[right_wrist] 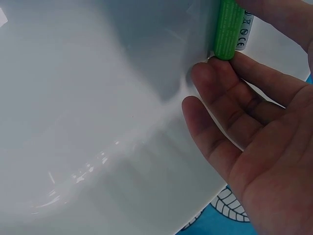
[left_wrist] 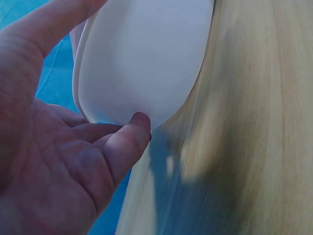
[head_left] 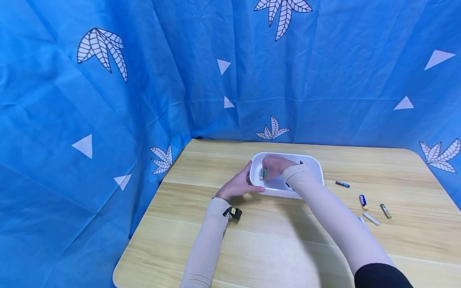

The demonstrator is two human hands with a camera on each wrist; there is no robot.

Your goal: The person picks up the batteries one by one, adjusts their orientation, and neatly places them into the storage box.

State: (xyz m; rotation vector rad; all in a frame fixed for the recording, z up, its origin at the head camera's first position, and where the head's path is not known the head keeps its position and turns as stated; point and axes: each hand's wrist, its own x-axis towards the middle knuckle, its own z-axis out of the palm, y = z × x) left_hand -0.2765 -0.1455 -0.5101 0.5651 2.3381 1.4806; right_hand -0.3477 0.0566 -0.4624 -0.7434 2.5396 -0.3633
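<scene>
While the white bin (head_left: 279,193) is gripped at its left end by the left hand (head_left: 238,185), a green battery (right_wrist: 228,34) is pinched inside it by the right hand (head_left: 276,166), just beside a pale battery (right_wrist: 245,33); loose batteries (head_left: 363,201) are scattered on the table (head_left: 201,172).

One bin (head_left: 279,193), one surface (head_left: 201,160), one curtain (head_left: 151,80). On the surface, three batteries: one blue battery (head_left: 342,184), one blue-and-gold battery (head_left: 363,201), one greenish battery (head_left: 385,211); plus two white cylinders (head_left: 371,219), one part-covered. In the bin, two batteries visible, one green battery (right_wrist: 229,32), one white-labelled battery (right_wrist: 245,30); dark bit (head_left: 287,185) too hidden to count.
</scene>
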